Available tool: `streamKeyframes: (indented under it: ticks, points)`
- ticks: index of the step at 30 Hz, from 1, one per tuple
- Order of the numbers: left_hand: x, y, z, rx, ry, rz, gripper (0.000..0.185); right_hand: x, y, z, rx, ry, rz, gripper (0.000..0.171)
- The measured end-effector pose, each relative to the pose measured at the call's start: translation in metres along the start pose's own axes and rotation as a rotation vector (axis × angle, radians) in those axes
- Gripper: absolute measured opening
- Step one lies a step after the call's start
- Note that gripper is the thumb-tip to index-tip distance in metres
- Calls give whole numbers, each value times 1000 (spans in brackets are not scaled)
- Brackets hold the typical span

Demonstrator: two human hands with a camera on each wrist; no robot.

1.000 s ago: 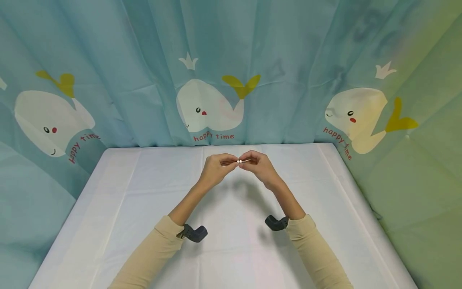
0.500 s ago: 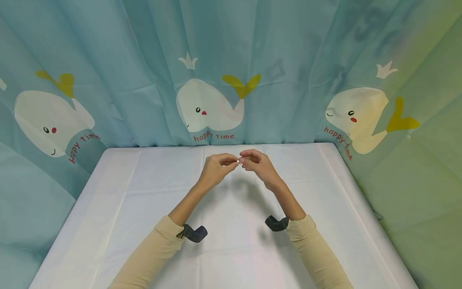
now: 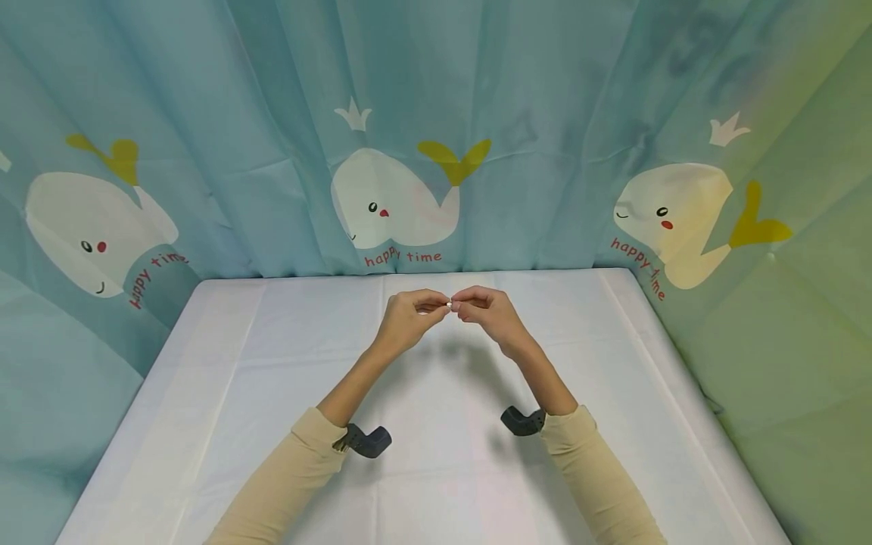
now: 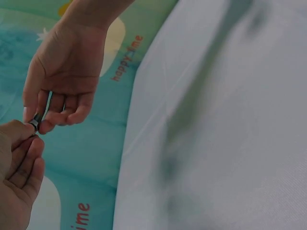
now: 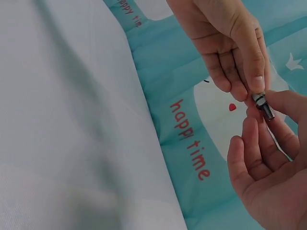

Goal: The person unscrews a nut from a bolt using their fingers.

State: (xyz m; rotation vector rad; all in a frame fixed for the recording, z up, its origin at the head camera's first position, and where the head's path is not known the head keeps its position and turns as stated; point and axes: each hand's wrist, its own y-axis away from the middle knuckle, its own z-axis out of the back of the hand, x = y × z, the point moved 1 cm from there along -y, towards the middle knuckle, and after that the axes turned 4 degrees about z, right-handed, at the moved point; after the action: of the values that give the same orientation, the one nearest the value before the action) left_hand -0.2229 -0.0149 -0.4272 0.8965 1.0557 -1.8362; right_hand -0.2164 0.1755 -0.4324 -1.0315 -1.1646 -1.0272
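Above the far middle of the white table (image 3: 272, 393), both hands meet on a small threaded metal bolt (image 5: 266, 110) carrying a nut (image 5: 259, 99). The left hand (image 3: 437, 303) pinches the nut end between thumb and forefinger. From the other side, the right hand (image 3: 460, 305) pinches the threaded end with curled fingers. In the head view the bolt (image 3: 450, 304) shows only as a tiny pale speck between the fingertips. The left wrist view shows the metal piece (image 4: 34, 122) where the two hands touch.
A blue curtain printed with white whales (image 3: 391, 200) closes off the table's back and both sides. Dark grey wrist cameras (image 3: 368, 440) (image 3: 521, 421) sit at the cuffs of the beige sleeves (image 3: 599, 477). Nothing else lies on the tablecloth.
The right hand's fingertips have closed in on the left hand's, so less of the bolt shows between them. Both arms stay in place.
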Motion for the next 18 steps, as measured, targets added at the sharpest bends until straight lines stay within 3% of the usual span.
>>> streamKeyframes:
  ticks: [13, 18]
  points:
    - [0, 4, 2, 13, 11, 12, 10, 1, 1, -1, 56, 32, 60, 17]
    - [0, 5, 3, 10, 18, 3, 10, 1, 1, -2, 67, 14, 63, 24]
